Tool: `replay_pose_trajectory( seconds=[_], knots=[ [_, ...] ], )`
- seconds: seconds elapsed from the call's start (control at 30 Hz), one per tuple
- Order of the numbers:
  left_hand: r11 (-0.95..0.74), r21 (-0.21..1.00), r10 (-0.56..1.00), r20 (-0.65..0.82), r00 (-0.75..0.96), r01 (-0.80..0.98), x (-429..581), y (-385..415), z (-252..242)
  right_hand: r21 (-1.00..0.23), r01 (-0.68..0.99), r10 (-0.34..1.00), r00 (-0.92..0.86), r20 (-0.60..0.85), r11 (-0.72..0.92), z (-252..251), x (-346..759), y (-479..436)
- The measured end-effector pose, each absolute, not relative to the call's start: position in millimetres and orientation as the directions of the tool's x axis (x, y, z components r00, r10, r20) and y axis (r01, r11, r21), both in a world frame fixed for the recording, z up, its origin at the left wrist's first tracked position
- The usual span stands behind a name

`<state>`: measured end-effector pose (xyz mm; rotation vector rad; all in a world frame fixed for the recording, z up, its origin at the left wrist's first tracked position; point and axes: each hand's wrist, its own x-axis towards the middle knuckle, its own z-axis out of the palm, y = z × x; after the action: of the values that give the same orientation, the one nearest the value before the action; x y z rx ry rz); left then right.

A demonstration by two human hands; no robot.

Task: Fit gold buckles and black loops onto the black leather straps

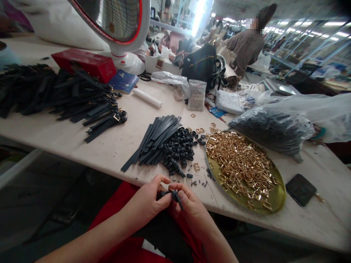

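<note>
Close to the table's front edge, my left hand [153, 195] and my right hand [186, 201] meet around one black strap [177, 199]. Fingers of both hands pinch it, and its short end sticks out past my right thumb. Whether a buckle or loop sits on it is hidden by the fingers. Just beyond my hands lie a fanned stack of flat black straps [156, 140] and a heap of small black loops [181, 148]. On the right a round golden tray [279, 204] holds a large pile of gold buckles [241, 164].
Finished-looking black straps with buckles [63, 95] are heaped at left by a red box [85, 64]. A fan [120, 25] stands behind. Plastic-wrapped dark pieces [274, 124] and a black square item [301, 189] lie at right. A person [245, 45] stands in the background.
</note>
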<state>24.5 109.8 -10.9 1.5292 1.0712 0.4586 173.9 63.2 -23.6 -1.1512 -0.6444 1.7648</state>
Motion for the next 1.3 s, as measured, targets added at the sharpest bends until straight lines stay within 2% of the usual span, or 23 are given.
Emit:
replay_pose_trajectory(
  seconds=[0.13, 0.3, 0.4, 0.5, 0.6, 0.7, 0.8, 1.0, 1.3],
  knots=[
    [0.035, 0.89, 0.853, -0.263, 0.45, 0.454, 23.7, 104.3, -11.2, -0.766, -0.427, 0.877, -0.225, -0.424, -0.48, -30.2, 173.5, 54.2],
    [0.074, 0.925, 0.824, -0.268, 0.5, 0.374, 17.8, 92.1, -8.4, -0.818, -0.45, 0.931, -0.105, -0.35, -0.358, -32.0, 169.6, 46.0],
    [0.153, 0.956, 0.775, -0.273, 0.569, 0.251, 12.0, 85.4, -4.1, -0.93, -0.261, 0.945, 0.13, -0.3, -0.26, -31.5, 168.0, 44.2],
    [0.16, 0.967, 0.738, -0.252, 0.626, 0.2, 9.9, 80.9, -1.6, -0.985, 0.073, 0.948, 0.29, -0.129, -0.156, -30.6, 167.1, 41.2],
    [0.165, 0.962, 0.714, -0.27, 0.646, 0.22, 12.3, 77.4, -3.3, -0.932, 0.357, 0.984, 0.179, 0.006, -0.059, -28.3, 167.1, 35.1],
    [0.227, 0.951, 0.69, -0.31, 0.654, 0.212, 13.2, 74.3, -9.5, -0.884, 0.468, 1.0, 0.029, 0.002, -0.012, -27.3, 167.6, 27.5],
    [0.313, 0.934, 0.638, -0.342, 0.69, 0.174, 8.7, 73.7, -17.4, -0.875, 0.485, 1.0, 0.028, 0.006, -0.008, -31.4, 167.5, 21.5],
    [0.428, 0.871, 0.576, -0.469, 0.669, 0.242, 0.9, 76.4, -22.7, -0.832, 0.554, 0.998, 0.042, 0.051, 0.019, -43.7, 165.4, 17.1],
    [0.371, 0.888, 0.602, -0.453, 0.657, 0.273, 9.3, 73.6, -24.7, -0.842, 0.539, 0.991, -0.125, -0.057, 0.02, -42.1, 175.6, 14.5]
  ],
)
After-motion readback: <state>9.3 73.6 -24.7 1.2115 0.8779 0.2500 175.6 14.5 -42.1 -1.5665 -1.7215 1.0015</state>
